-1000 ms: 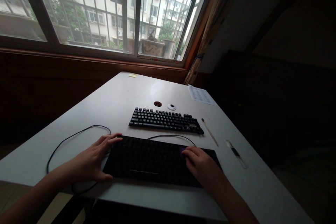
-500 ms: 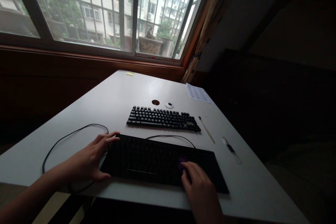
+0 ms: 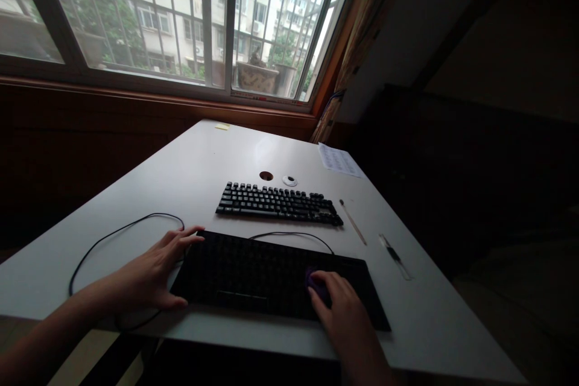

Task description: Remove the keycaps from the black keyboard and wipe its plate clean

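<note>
Below the barred window (image 3: 158,81), a white desk (image 3: 149,193) carries everything being handled. Near its front edge lies the black keyboard body (image 3: 253,271), flat, its surface too dark to read in detail. Just beyond it, rows of black keycaps (image 3: 275,202) stand in keyboard order; whether a case lies under them, I cannot tell. The left hand (image 3: 160,268) spans the body's left end, thumb at the near corner and fingertips at the far one, bracing it. The right hand (image 3: 339,301) is over the right-hand part, thumb and fingers closed in a pinch. To the right on the desk, untouched, lie a wire-ended tool (image 3: 392,253) and a thin stick (image 3: 355,226) with a dark tip. Smallest of the handled things, a purple lump (image 3: 310,279) sits in that right-hand pinch, apparently pressed on the body.

The step in hand, I judge, is working the lump over the surface. The next move calls for a steady left brace and a light, secure pinch as the lump lifts or shifts.
</note>
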Motion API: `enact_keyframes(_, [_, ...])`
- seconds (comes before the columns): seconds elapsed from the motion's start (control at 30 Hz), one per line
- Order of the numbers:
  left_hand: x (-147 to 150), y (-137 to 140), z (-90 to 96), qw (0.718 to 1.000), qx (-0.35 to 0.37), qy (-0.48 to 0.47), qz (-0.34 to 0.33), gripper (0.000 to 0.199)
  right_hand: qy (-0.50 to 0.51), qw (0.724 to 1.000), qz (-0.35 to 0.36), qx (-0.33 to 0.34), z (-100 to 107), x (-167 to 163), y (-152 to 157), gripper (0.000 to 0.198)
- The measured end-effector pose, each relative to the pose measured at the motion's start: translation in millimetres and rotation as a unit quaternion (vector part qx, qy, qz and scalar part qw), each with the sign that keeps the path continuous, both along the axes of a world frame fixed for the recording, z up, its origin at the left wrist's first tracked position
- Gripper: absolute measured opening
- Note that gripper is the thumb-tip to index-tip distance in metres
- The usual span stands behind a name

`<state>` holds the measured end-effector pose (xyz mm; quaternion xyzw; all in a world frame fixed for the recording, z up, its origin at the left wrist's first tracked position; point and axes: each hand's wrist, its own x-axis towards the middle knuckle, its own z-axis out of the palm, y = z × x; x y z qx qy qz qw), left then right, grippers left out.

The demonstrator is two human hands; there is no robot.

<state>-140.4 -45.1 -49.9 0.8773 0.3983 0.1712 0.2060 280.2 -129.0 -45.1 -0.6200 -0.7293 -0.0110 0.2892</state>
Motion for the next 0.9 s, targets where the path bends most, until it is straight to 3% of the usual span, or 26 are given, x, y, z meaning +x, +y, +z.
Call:
enact_keyframes(0.1, [-0.5, 1.4, 2.1, 1.0, -0.016, -0.004, -0.006, 0.111, -0.016, 1.0, -0.015, 0.019, -2.4, 0.1, 1.3, 0.021])
enact_keyframes(0.23, [-3.2, 3.9, 6.9, 1.0, -0.019, 0.009, -0.021, 0.12, -0.027, 1.0, 0.004, -0.01, 1.5, 2.3, 5.7, 0.023])
enact_keyframes(0.37, [-11.7, 8.6, 10.3, 0.999, -0.039, 0.014, -0.035, 0.134, 0.006, 0.999, 0.022, -0.05, 13.1, 7.5, 8.6, 0.022])
enact_keyframes(0.5, [-18.7, 13.0, 12.5, 0.996, -0.068, 0.027, -0.049, 0.138, 0.063, 0.996, 0.044, -0.046, 32.0, -1.3, 15.7, 0.022])
enact_keyframes(0.7, [-12.7, 13.3, 14.3, 0.996, -0.055, 0.029, -0.058, 0.138, 0.117, 0.971, 0.204, -0.043, 54.1, -70.2, 66.4, 0.026])
enact_keyframes(0.8, [-10.4, 11.7, 12.3, 0.998, -0.047, 0.015, -0.05, 0.137, 0.052, 0.954, 0.294, -0.042, 53.4, -109.8, 101.4, 0.024])
enact_keyframes(0.9, [-11.5, 11.0, 7.3, 0.998, -0.048, 0.005, -0.044, 0.133, -0.059, 0.943, 0.321, -0.071, 50.9, -138.4, 124.0, 0.013])
